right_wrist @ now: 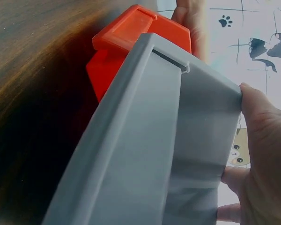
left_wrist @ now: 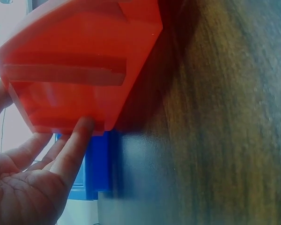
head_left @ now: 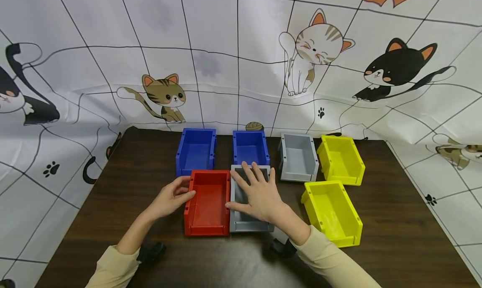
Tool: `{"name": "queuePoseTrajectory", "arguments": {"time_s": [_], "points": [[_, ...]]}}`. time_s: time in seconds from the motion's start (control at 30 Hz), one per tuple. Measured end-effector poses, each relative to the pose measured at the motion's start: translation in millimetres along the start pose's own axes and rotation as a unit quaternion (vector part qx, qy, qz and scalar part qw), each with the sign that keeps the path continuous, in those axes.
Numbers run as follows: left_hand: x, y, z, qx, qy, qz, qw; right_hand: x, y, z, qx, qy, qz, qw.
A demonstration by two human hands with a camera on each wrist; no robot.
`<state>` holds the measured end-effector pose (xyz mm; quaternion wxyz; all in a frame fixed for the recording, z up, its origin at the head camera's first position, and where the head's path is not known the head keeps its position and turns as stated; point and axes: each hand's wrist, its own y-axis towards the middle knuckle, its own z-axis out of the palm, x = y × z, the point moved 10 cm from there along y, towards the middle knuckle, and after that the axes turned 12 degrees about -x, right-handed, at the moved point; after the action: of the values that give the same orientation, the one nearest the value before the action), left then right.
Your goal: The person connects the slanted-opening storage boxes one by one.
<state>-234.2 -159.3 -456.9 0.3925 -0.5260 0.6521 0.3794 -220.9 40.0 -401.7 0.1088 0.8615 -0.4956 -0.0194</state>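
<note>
Side by side near the middle of the table stand a red bin [head_left: 208, 204] and a grey bin [head_left: 250, 226], their long walls close together. My left hand [head_left: 171, 199] pinches the red bin's left wall, thumb over the rim and fingers against the outside. The left wrist view shows the fingertips on the red bin's [left_wrist: 70, 108] ribbed outer wall. Over the grey bin my right hand [head_left: 261, 196] spreads its straight fingers. Its thumb touches the rim between the two bins. In the right wrist view, fingertips also meet the grey bin's [right_wrist: 126, 150] rim.
Behind stand a left blue bin [head_left: 196, 152], a second blue bin [head_left: 250, 148], another grey bin [head_left: 299, 156] and a yellow bin [head_left: 342, 160]. A nearer yellow bin [head_left: 332, 212] sits beside my right forearm. A cat-print sheet [head_left: 218, 70] hangs behind the dark wooden table [head_left: 124, 175].
</note>
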Motion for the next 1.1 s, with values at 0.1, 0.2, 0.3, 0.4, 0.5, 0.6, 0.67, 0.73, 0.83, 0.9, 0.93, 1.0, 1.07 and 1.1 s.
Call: {"name": "queuePoseTrajectory", "arguments": {"time_s": [0.1,0.2,0.3,0.4,0.5,0.6,0.67,0.73,0.83,0.9,0.93,1.0,1.07,1.1], "points": [[-1.4,0.4,-0.5,0.0,-0.003,0.005,1.0,0,1.0,1,-0.003,-0.001,0.0,1.0],[-0.6,-0.2,0.2,-0.001,-0.009,0.006,0.9999,0,1.0,2,-0.002,-0.005,-0.001,1.0],[1.1,-0.3,0.7,0.0,-0.012,0.007,0.9999,1,0.9,3,-0.001,-0.008,-0.001,1.0],[0.2,-0.7,0.2,0.002,-0.014,0.016,0.9998,1,0.8,4,0.002,-0.006,-0.001,1.0],[-2.0,-0.9,-0.5,0.002,-0.017,0.026,0.9995,2,0.7,5,0.003,-0.005,0.0,1.0],[-3.1,-0.5,-0.5,0.002,-0.021,0.029,0.9994,2,0.6,6,0.002,-0.006,-0.001,1.0],[-2.9,-0.4,-0.3,0.002,-0.021,0.029,0.9994,2,0.3,7,0.002,-0.008,-0.001,1.0],[-2.2,-0.2,-0.2,0.0,-0.023,0.025,0.9994,2,-0.3,8,0.005,-0.008,-0.001,1.0],[-1.3,-0.3,-0.2,-0.002,-0.024,0.023,0.9995,2,-1.6,10,0.011,-0.006,0.002,0.9999],[-1.1,-0.2,0.0,-0.002,-0.024,0.023,0.9995,2,-2.1,12,0.012,-0.005,0.004,0.9999],[-1.0,-0.3,0.1,-0.001,-0.024,0.023,0.9994,2,-2.2,12,0.012,-0.004,0.004,0.9999],[-0.9,-0.3,-0.2,-0.001,-0.022,0.023,0.9995,2,-2.0,13,0.012,-0.001,0.004,0.9999],[-0.5,-0.4,-0.7,-0.003,-0.02,0.02,0.9996,3,-1.8,14,0.012,-0.002,0.003,0.9999],[-0.2,-0.5,-1.0,-0.004,-0.018,0.019,0.9997,3,-1.7,14,0.012,-0.003,0.003,0.9999]]}}
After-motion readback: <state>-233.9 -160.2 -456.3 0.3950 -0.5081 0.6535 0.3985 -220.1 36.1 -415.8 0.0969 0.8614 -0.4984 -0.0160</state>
